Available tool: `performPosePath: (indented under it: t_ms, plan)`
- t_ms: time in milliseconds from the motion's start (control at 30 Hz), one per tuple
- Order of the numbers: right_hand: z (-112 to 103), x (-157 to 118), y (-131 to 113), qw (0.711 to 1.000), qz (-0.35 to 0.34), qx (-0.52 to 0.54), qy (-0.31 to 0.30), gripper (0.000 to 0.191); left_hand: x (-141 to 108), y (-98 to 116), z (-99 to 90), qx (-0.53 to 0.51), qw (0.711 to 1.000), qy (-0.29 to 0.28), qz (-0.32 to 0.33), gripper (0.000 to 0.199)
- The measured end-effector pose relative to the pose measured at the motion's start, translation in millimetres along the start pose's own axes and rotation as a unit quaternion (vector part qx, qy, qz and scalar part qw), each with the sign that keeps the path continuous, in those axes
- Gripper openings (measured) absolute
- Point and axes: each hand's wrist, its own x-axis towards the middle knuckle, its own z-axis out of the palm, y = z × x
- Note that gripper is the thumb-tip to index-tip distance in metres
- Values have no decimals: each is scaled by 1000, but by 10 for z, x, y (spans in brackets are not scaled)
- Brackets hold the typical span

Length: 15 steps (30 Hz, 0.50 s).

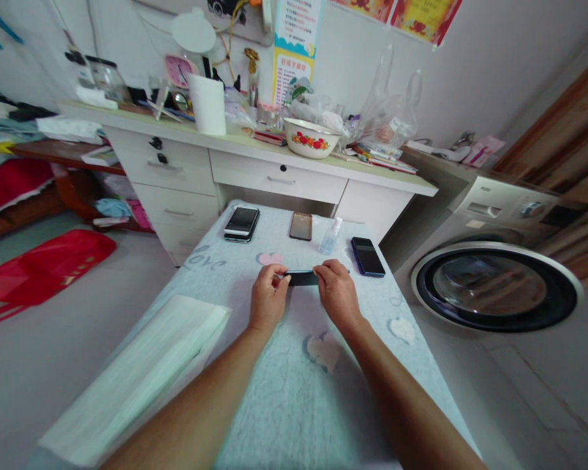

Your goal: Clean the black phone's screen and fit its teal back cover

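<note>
Between both hands a dark smartphone [302,279] is held sideways above the table, tilted so that it looks thin. My left hand [269,294] pinches its left end with thumb and fingers. On the other end my right hand [337,292] is closed, hiding that part. Just beyond the hands stands a small clear spray bottle [330,237]. A brownish phone case [300,226] lies behind it to the left. To the right rests a blue-edged phone [367,256], dark screen up. A stack of phones [242,224] sits at the far left corner.
A patterned cloth covers the table [274,405]; a folded pale green cloth [142,378] lies on its left side. Behind stands a white cabinet [279,176] with a flowered bowl [311,138] and plastic bags on top. A washing machine [490,215] is at right.
</note>
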Motion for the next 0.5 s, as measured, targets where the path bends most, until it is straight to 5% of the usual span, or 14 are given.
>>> performPosePath:
  t_ms: [267, 500]
  plan:
    - [155, 7, -280, 1000, -11, -2, -13, 26, -17, -8, 2, -15, 1000, -6, -10, 14]
    - [236, -65, -162, 999, -10, 32, 20, 29, -22, 59, 56, -56, 996, -3, -72, 14]
